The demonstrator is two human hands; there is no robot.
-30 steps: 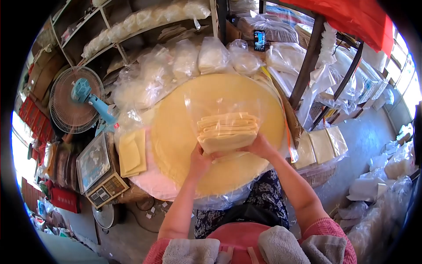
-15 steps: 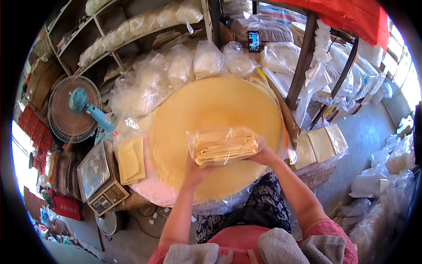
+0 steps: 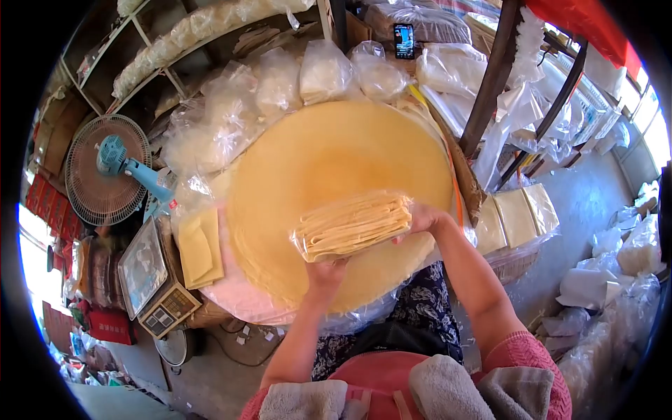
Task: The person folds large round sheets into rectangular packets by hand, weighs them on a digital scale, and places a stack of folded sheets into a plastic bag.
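Note:
A clear plastic bag of folded yellow sheets [image 3: 353, 225] is held up above a stack of large round yellow sheets [image 3: 294, 164]. My left hand [image 3: 326, 271] supports the bag from below at its left end, its fingers mostly hidden beneath it. Around the right end of the bag, my right hand [image 3: 420, 220] grips the plastic, with the fingertips partly out of sight. The bag tilts, its right end higher than its left. Folded edges of the sheets face me through the plastic.
Left of the stack are square yellow sheets [image 3: 199, 246], a weighing scale [image 3: 159, 283] and a blue fan [image 3: 112, 164]. Filled plastic bags [image 3: 325, 73] line the far edge, near a phone [image 3: 404, 40]. Packed square sheets [image 3: 514, 217] lie at the right, beside a dark post [image 3: 490, 80].
The bag has tilted, its right end rising and its left end dropping slightly. My right hand has moved up around the right end. The whole view has shifted a little.

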